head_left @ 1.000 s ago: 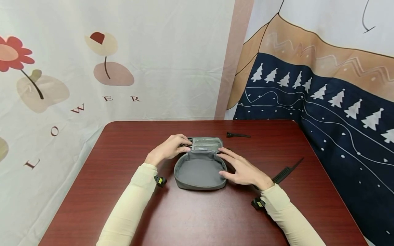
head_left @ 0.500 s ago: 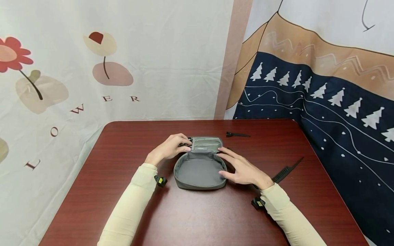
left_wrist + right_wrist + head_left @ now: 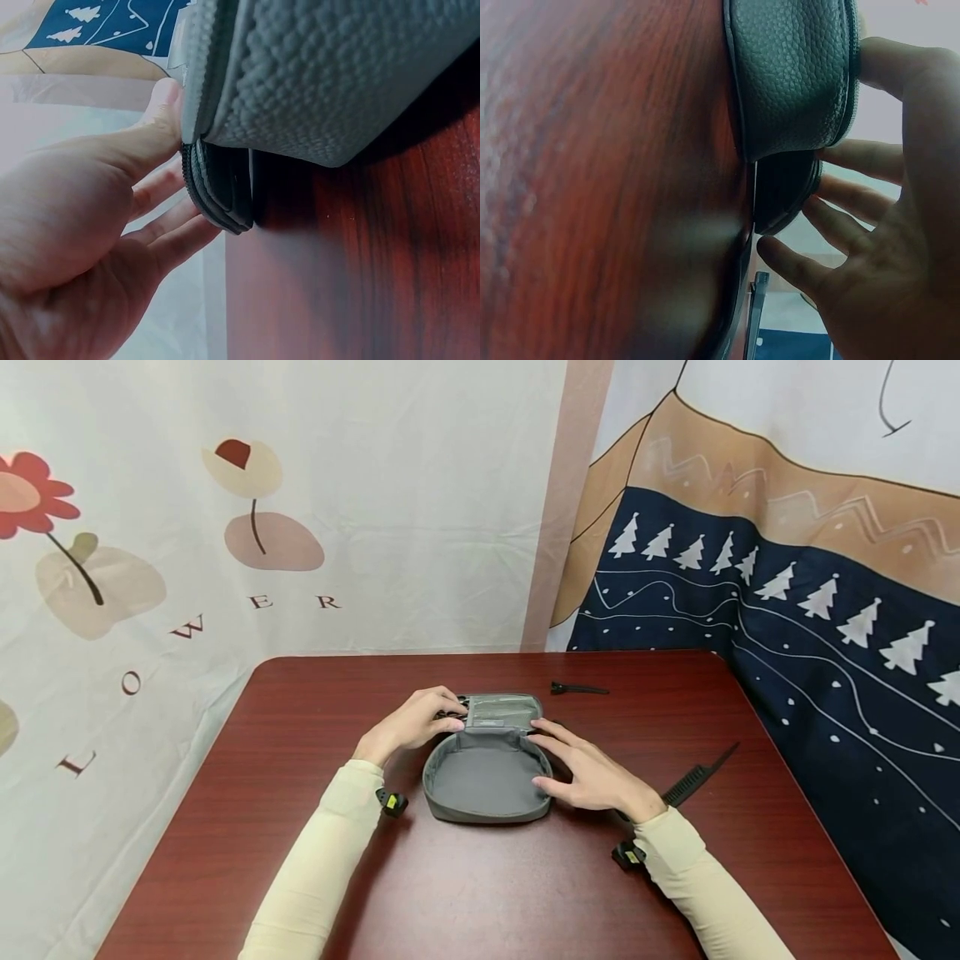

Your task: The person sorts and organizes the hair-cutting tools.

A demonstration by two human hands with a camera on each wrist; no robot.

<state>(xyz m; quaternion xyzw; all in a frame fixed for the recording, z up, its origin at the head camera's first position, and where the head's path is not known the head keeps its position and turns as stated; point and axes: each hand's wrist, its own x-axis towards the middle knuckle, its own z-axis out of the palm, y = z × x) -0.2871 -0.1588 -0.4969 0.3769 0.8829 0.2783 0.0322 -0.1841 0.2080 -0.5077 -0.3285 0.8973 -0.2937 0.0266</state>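
Observation:
An unzipped grey toiletry bag [image 3: 487,777] faces the head camera, its bottom bare inside. Its lid [image 3: 504,710] is folded back on the far side and has a see-through pocket. My left hand [image 3: 412,720] reaches to the lid's left edge, fingertips over small dark looped pieces [image 3: 454,717] that it partly hides. In the left wrist view the thumb lies along the zipped rim [image 3: 196,97] and the fingers are behind the lid. With fingers spread, my right hand [image 3: 592,770] rests at the bag's right side; its thumb is at the rim, its fingertips by the lid corner.
On the reddish-brown table [image 3: 480,893], a black hair clip [image 3: 579,688] lies beyond the bag to the right. A black comb [image 3: 697,781] lies behind the right wrist, partly covered by it. Printed cloth [image 3: 420,568] hangs behind the table.

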